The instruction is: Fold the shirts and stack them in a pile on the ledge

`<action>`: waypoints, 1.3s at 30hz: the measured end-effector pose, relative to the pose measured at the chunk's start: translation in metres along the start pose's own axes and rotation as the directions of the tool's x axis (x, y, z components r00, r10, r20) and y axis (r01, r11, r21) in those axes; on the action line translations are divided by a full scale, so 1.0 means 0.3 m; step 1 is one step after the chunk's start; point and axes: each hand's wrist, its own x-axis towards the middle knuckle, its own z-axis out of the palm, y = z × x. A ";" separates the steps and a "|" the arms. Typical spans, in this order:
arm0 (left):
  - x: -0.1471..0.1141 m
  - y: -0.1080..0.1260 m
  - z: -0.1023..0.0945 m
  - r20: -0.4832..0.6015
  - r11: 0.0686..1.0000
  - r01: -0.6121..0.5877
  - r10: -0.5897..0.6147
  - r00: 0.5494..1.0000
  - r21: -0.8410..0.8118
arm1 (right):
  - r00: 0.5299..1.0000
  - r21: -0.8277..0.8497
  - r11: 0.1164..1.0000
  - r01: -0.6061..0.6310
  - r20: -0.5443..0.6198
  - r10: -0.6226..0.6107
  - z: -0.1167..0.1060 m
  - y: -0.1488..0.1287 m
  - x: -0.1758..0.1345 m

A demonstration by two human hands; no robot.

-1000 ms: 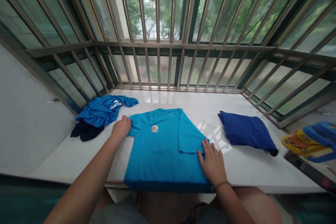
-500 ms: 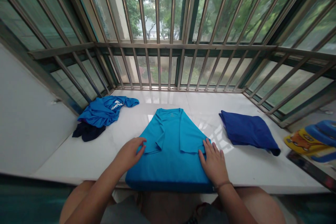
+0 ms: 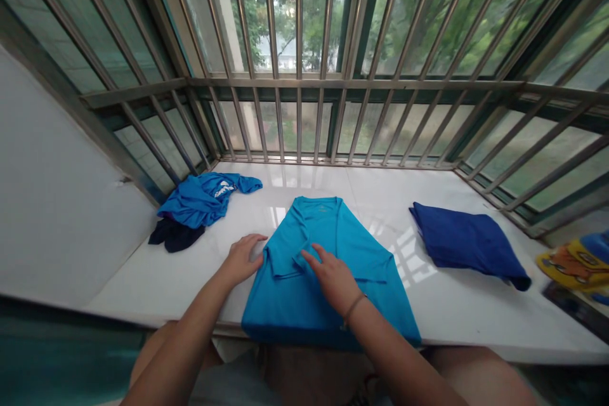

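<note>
A white tiled counter [image 3: 457, 320] runs along a barred bay window [image 3: 304, 63] with trees beyond the glass, and a person seated at it works a turquoise T-shirt [image 3: 328, 279] laid flat at the centre of the surface, collar towards the bars and hem hanging just over the near edge. Both side panels of the shirt lie folded in over its middle, sleeves turned inward, so the garment reads as a narrow strip — the lengthwise folds are judged done and the step in hand is the smoothing of those flaps. The left hand [image 3: 243, 258] lies open, palm down, at the shirt's left edge, touching cloth and counter, gripping nothing. The right hand [image 3: 332, 276] rests flat on the middle of the shirt, fingers spread and pointing towards the folded left sleeve, pressing rather than pinching. The next move, by judgement, calls for the flaps to be held flat while one end of the strip is carried over the other — a slack sleeve would spoil the fold. A crumpled blue garment [image 3: 204, 198] on a darker one [image 3: 174, 236] lies well apart to the left; a folded navy garment [image 3: 469, 242] lies well apart to the right.
</note>
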 end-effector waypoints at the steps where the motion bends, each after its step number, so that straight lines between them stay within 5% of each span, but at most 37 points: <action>1: 0.008 0.006 -0.004 0.025 1.000 -0.013 0.013 1.000 -0.024 | 1.000 0.003 1.000 0.002 0.018 -0.002 -0.003 -0.017 0.044; 7: 0.011 0.025 0.013 0.111 0.987 -0.143 0.150 0.982 -0.073 | 1.000 0.047 0.999 0.004 0.010 -0.004 -0.048 -0.051 0.183; 15: 0.024 -0.030 0.087 -0.048 0.989 -0.111 0.106 0.993 -0.100 | 0.967 0.293 0.954 0.061 -0.253 0.016 -0.074 -0.099 0.094; 23: 0.015 -0.032 0.096 -0.131 0.994 -0.044 0.031 0.991 -0.099 | 0.999 0.202 0.979 -0.022 -0.037 0.030 -0.028 -0.003 0.084; 30: 0.026 -0.018 0.091 -0.125 0.993 -0.055 0.042 0.991 -0.101 | 0.983 0.075 0.981 -0.180 -0.016 0.182 -0.097 0.206 0.364; 39: 0.022 -0.024 0.099 -0.146 0.990 -0.088 0.071 0.987 -0.112 | 0.997 -0.011 0.998 -0.068 0.039 0.068 -0.118 0.304 0.697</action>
